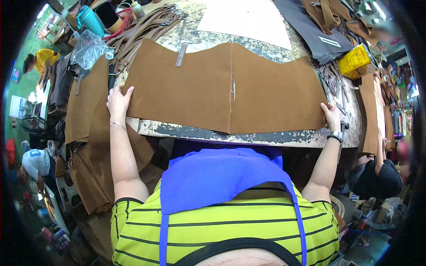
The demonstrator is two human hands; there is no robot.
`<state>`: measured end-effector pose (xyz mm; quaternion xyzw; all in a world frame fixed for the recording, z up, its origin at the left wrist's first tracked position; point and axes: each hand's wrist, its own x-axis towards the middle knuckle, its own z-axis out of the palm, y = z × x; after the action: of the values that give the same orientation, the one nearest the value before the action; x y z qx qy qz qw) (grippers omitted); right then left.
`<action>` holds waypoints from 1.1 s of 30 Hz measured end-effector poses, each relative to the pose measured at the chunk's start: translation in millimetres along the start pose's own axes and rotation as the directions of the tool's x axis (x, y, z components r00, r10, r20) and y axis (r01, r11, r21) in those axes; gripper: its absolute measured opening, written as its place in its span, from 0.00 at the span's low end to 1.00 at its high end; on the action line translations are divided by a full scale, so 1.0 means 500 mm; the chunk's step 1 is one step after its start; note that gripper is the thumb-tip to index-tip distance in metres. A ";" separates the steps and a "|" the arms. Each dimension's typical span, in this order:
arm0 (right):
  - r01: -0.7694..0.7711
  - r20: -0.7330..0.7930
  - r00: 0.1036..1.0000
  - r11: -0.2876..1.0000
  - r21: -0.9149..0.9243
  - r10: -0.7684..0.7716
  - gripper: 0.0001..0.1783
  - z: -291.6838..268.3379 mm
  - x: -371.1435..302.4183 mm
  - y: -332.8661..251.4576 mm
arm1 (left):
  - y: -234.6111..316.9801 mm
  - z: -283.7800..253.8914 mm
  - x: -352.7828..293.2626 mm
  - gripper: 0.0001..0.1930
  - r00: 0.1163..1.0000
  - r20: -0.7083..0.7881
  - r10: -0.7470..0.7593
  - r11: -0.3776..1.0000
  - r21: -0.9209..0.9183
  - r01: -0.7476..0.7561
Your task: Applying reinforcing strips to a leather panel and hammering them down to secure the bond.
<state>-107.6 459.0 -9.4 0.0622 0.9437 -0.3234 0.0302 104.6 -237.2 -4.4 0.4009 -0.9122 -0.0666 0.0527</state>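
A wide brown leather panel [186, 93] lies across the worn table in front of me, with a seam down its middle and a wavy far edge. A short strap tab [181, 55] sits at its far edge, and a small metal-coloured piece [233, 90] lies at the seam. My left hand [118, 102] rests at the panel's left edge, thumb apart from the fingers. At the right edge, my right hand [332, 117] pinches the leather near its lower corner between thumb and fingers.
Brown leather pieces [88, 111] hang at the table's left. Straps [151, 26], a teal bottle [90, 20] and a red basket [124, 21] stand back left. A white sheet [248, 20] lies behind; a yellow can [355, 62] and tools [335, 82] are right. Other people work on both sides.
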 end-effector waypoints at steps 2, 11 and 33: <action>0.044 -0.009 0.999 0.999 0.012 -0.044 0.22 0.015 0.013 0.015 | -0.012 0.013 0.013 0.27 0.999 -0.036 -0.017 1.000 -0.018 0.016; 0.083 -0.151 0.985 0.996 -0.043 -0.089 0.24 0.012 0.031 0.025 | -0.013 -0.004 0.024 0.19 0.999 0.040 -0.022 0.999 0.051 0.020; 0.350 -0.226 0.840 0.810 -0.470 -0.494 0.27 0.198 -0.072 -0.208 | 0.075 0.065 0.067 0.34 0.976 -0.203 0.076 0.994 -0.062 -0.090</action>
<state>-84.3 313.0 -20.8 -0.1056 0.9702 -0.1007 -0.1932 49.9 -234.3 -29.0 0.3649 -0.9153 -0.0558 0.1613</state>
